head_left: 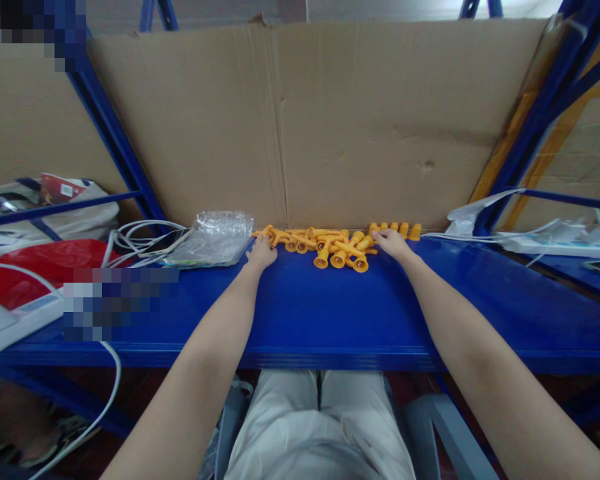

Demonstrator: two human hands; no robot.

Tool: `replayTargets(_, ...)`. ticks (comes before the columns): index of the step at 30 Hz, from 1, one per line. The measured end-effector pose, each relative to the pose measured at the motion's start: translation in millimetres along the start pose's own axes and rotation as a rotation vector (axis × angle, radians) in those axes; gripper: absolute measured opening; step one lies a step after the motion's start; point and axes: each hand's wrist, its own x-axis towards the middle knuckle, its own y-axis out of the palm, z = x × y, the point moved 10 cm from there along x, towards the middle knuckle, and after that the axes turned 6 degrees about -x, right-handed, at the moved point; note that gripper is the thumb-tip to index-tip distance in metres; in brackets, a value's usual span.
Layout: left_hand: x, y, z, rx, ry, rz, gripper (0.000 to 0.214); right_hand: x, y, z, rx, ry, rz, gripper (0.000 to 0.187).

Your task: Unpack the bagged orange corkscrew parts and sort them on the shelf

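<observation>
A heap of several orange plastic tube fittings (330, 248) lies on the blue shelf (330, 313), against the cardboard backing. My left hand (261, 253) reaches the heap's left end, fingers curled onto one orange piece there. My right hand (391, 243) rests at the heap's right side, fingers bent over the pieces, just in front of a short row of upright orange caps (405, 230). What each hand grips is too small to make out.
A clear plastic bag (214, 239) and coiled white cables (140, 240) lie left of the heap. Red and white bags (45, 263) fill the far left. A white power strip (555, 247) and cables sit right. A cardboard sheet (330, 120) walls the back.
</observation>
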Motion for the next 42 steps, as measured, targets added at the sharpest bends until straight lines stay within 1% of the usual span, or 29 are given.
replayTargets(4,0.6,3.3,3.8,0.031,-0.031,0.045,0.063,0.9,3.3,10.9,0.145,-0.001,0.038,0.035)
replayTargets(7,-0.6,1.6,1.3,0.033,-0.03,0.046,0.067,1.0,3.3,10.1,0.258,0.027,0.031,0.031)
replayTargets(9,-1.7,-0.8,-2.6,0.035,-0.015,0.034,0.067,0.2,1.6,8.6,0.31,0.052,0.018,0.032)
replayTargets(14,-5.3,-4.6,-14.7,0.069,0.041,0.013,0.068,-4.4,-2.3,13.0,0.317,0.076,0.037,0.036)
replayTargets(17,-9.4,-7.4,-27.9,0.081,0.115,-0.01,0.069,-5.4,-4.3,19.9,0.308,0.043,0.053,0.041)
replayTargets(19,-13.6,-11.3,-40.8,0.081,0.187,-0.039,0.066,-3.6,-7.2,23.8,0.342,0.018,0.029,0.044)
replayTargets(21,-19.5,-15.3,-57.6,0.074,0.282,-0.063,0.063,0.0,-13.1,26.7,0.387,0.002,-0.035,0.042)
replayTargets(23,-27.7,-18.3,-77.4,0.063,0.396,-0.073,0.06,3.5,-23.1,30.6,0.412,-0.011,-0.134,0.037)
replayTargets(25,-38.3,-20.3,-98.2,0.051,0.514,-0.079,0.056,4.6,-35.4,40.2,0.405,-0.046,-0.231,0.031)
replayTargets(28,-59.6,-18.3,-130.0,0.024,0.703,-0.065,0.051,-1.1,-54.5,65.9,0.36,-0.141,-0.34,0.025)
replayTargets(30,-75.5,-14.5,-149.0,-0.004,0.82,-0.049,0.046,-9.9,-66.4,86.3,0.344,-0.212,-0.402,0.025)
replayTargets(32,-89.1,-8.9,-163.6,-0.026,0.904,-0.027,0.044,-20.5,-76.5,104.7,0.372,-0.273,-0.461,0.027)
replayTargets(35,-100.9,-0.5,-176.7,-0.053,0.958,0.002,0.043,-36.3,-87.6,126.3,0.489,-0.353,-0.545,0.032)
replayTargets(37,-102.9,2.7,-180.4,-0.063,0.964,0.008,0.041,-44.4,-89.8,137.7,0.581,-0.395,-0.57,0.037)
replayTargets(39,-100.5,4.7,-180.8,-0.059,0.952,0.014,0.035,-49.6,-86.9,148.1,0.653,-0.426,-0.557,0.041)
replayTargets(42,-91.2,5.5,-176.4,-0.021,0.913,0.021,0.024,-52.9,-78.5,161.5,0.708,-0.465,-0.503,0.042)
